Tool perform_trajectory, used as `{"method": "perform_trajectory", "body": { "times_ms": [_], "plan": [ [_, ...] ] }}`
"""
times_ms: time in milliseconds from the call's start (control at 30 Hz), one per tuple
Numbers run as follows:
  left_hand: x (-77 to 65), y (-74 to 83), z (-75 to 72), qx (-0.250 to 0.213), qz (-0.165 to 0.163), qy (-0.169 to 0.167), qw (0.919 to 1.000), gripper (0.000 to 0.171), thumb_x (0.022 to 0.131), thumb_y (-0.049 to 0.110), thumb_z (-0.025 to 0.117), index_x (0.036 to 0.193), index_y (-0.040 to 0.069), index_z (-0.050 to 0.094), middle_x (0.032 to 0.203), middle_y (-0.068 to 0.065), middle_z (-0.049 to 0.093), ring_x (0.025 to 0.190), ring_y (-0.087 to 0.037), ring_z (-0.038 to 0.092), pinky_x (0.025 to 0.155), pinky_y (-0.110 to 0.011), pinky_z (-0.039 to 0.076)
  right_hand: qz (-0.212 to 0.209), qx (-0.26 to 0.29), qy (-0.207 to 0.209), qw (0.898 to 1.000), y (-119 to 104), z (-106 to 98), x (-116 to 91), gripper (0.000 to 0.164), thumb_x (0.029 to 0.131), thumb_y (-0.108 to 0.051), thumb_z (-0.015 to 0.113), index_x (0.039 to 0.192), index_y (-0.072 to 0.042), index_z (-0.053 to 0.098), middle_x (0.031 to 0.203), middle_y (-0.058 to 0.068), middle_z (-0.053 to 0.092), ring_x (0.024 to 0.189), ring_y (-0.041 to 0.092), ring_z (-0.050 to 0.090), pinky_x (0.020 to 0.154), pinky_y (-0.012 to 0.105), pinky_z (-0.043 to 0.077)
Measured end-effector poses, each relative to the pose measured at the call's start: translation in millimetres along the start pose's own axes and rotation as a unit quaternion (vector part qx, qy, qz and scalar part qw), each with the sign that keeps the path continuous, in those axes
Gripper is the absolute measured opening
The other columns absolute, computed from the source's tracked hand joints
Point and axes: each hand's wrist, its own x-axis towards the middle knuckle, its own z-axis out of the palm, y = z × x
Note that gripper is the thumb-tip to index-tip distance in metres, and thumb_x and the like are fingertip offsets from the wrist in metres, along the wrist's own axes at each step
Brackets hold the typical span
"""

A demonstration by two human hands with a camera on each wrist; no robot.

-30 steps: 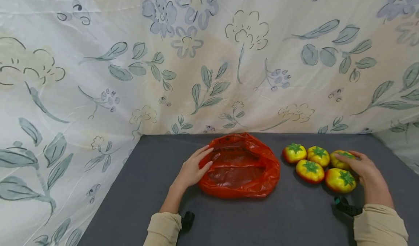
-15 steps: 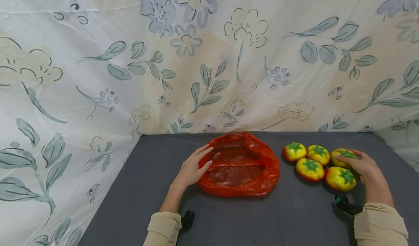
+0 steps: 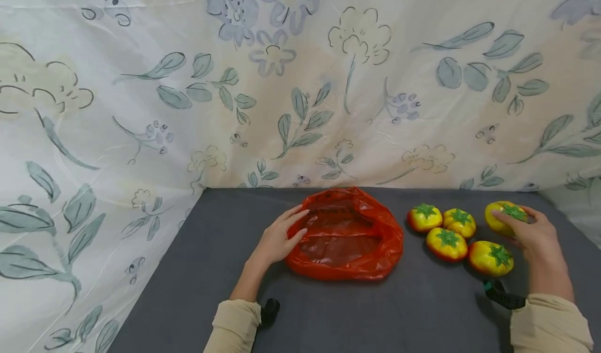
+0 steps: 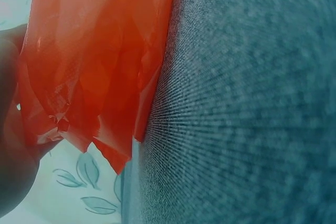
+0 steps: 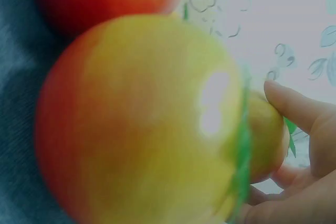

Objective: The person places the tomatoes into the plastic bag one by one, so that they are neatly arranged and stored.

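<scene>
A red plastic bag (image 3: 345, 272) lies on the dark table with its mouth spread open. My left hand (image 3: 278, 240) rests on the bag's left rim, its fingers and thumb spread apart and fairly straight. In the left wrist view the bag (image 4: 100, 56) hides part of that hand (image 4: 13, 129). My right hand (image 3: 540, 233) grips a yellow tomato (image 3: 502, 218) with a green star-shaped top, slightly apart from the others. The right wrist view shows the held tomato (image 5: 265, 140) between thumb and fingers, partly behind a nearer tomato (image 5: 142, 119).
Several yellow-and-red tomatoes sit to the right of the bag: a back-left one (image 3: 424, 218), a middle one (image 3: 459, 222), a front-left one (image 3: 446, 244) and a front-right one (image 3: 491, 258). A floral cloth (image 3: 300, 108) hangs behind the dark table (image 3: 357, 316).
My right hand has taken hold of the back-right tomato and moved it a little right and up, away from its neighbours. The left hand and bag have stayed in place.
</scene>
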Motion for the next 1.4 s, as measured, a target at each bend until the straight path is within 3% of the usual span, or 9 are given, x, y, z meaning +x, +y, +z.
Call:
{"method": "perform_trajectory", "body": {
  "times_ms": [67, 133, 267, 400, 700, 867, 967, 1133, 1400],
  "plan": [
    [-0.4, 0.8, -0.2, -0.001, -0.002, -0.007, 1.0, 0.047, 0.093, 0.023, 0.063, 0.139, 0.014, 0.052, 0.147, -0.006, 0.04, 0.13, -0.027, 0.042, 0.097, -0.054, 0.04, 0.0, 0.011, -0.004, 1.0, -13.4, 0.2, -18.5, 0.11, 0.079, -0.056, 0.066, 0.154, -0.012, -0.001, 0.153, 0.027, 0.002, 0.111, 0.044, 0.043, 0.054, 0.028, 0.052],
    [-1.1, 1.5, -0.6, -0.002, -0.006, -0.01, 0.9999, 0.047, 0.094, 0.024, 0.062, 0.139, 0.015, 0.052, 0.147, -0.005, 0.04, 0.13, -0.027, 0.041, 0.097, -0.054, 0.04, -0.003, 0.024, -0.007, 1.0, -25.3, 2.4, -34.9, 0.106, 0.082, -0.051, 0.066, 0.154, -0.011, -0.001, 0.154, 0.026, -0.001, 0.122, 0.047, 0.032, 0.056, 0.025, 0.053],
    [-0.8, 1.3, -1.0, 0.005, -0.009, -0.005, 0.9999, 0.047, 0.094, 0.025, 0.062, 0.139, 0.017, 0.052, 0.147, -0.004, 0.04, 0.13, -0.025, 0.042, 0.098, -0.053, 0.04, -0.008, 0.047, 0.001, 0.999, -41.3, 8.9, -51.4, 0.105, 0.08, -0.051, 0.067, 0.155, -0.017, 0.002, 0.156, 0.021, 0.0, 0.129, 0.043, 0.026, 0.055, 0.021, 0.051],
    [0.0, 0.7, -0.8, 0.004, -0.006, -0.001, 1.0, 0.047, 0.094, 0.024, 0.063, 0.139, 0.017, 0.052, 0.147, -0.004, 0.041, 0.13, -0.026, 0.042, 0.098, -0.053, 0.04, -0.016, 0.063, 0.007, 0.998, -48.2, 12.2, -54.2, 0.106, 0.076, -0.052, 0.07, 0.155, -0.023, 0.006, 0.156, 0.019, 0.005, 0.126, 0.037, 0.031, 0.054, 0.019, 0.05],
    [1.8, -3.1, -0.3, 0.007, -0.01, -0.002, 0.9999, 0.047, 0.093, 0.024, 0.063, 0.139, 0.018, 0.053, 0.146, -0.004, 0.041, 0.13, -0.025, 0.041, 0.098, -0.053, 0.04, -0.069, 0.04, -0.027, 0.996, -61.9, 28.4, -62.4, 0.1, 0.082, -0.049, 0.066, 0.155, -0.017, 0.005, 0.144, 0.029, 0.016, 0.109, 0.033, 0.04, 0.056, 0.017, 0.05],
    [3.3, -1.6, -1.2, 0.012, -0.011, -0.005, 0.9999, 0.046, 0.094, 0.024, 0.062, 0.139, 0.018, 0.052, 0.147, -0.004, 0.04, 0.13, -0.025, 0.041, 0.098, -0.053, 0.04, -0.077, 0.067, -0.054, 0.993, -64.1, 37.1, -59.7, 0.101, 0.082, -0.047, 0.068, 0.155, -0.021, 0.003, 0.147, 0.028, 0.01, 0.108, 0.029, 0.04, 0.06, 0.02, 0.052],
    [4.2, 0.5, -1.5, 0.011, -0.012, -0.008, 0.9998, 0.047, 0.094, 0.024, 0.063, 0.139, 0.017, 0.052, 0.147, -0.004, 0.04, 0.131, -0.026, 0.041, 0.098, -0.053, 0.04, -0.084, 0.081, -0.065, 0.991, -66.7, 42.9, -62.3, 0.098, 0.085, -0.045, 0.065, 0.155, -0.021, 0.001, 0.153, 0.026, -0.001, 0.115, 0.032, 0.036, 0.06, 0.018, 0.052],
    [5.8, 3.0, -2.3, 0.013, -0.013, -0.011, 0.9998, 0.047, 0.093, 0.023, 0.063, 0.138, 0.017, 0.053, 0.147, -0.004, 0.039, 0.131, -0.025, 0.04, 0.098, -0.053, 0.04, -0.099, 0.079, -0.082, 0.989, -70.1, 53.3, -64.7, 0.095, 0.087, -0.045, 0.062, 0.155, -0.02, 0.0, 0.153, 0.027, -0.003, 0.126, 0.038, 0.029, 0.061, 0.016, 0.05],
    [4.4, 3.0, -2.7, 0.015, -0.012, -0.021, 0.9996, 0.047, 0.093, 0.023, 0.064, 0.138, 0.014, 0.053, 0.148, -0.006, 0.039, 0.132, -0.027, 0.038, 0.099, -0.053, 0.039, -0.102, 0.138, -0.121, 0.978, -69.7, 63.6, -51.7, 0.097, 0.083, -0.043, 0.069, 0.155, -0.026, 0.006, 0.153, 0.024, -0.005, 0.116, 0.028, 0.039, 0.068, 0.025, 0.054]
  ]
}}
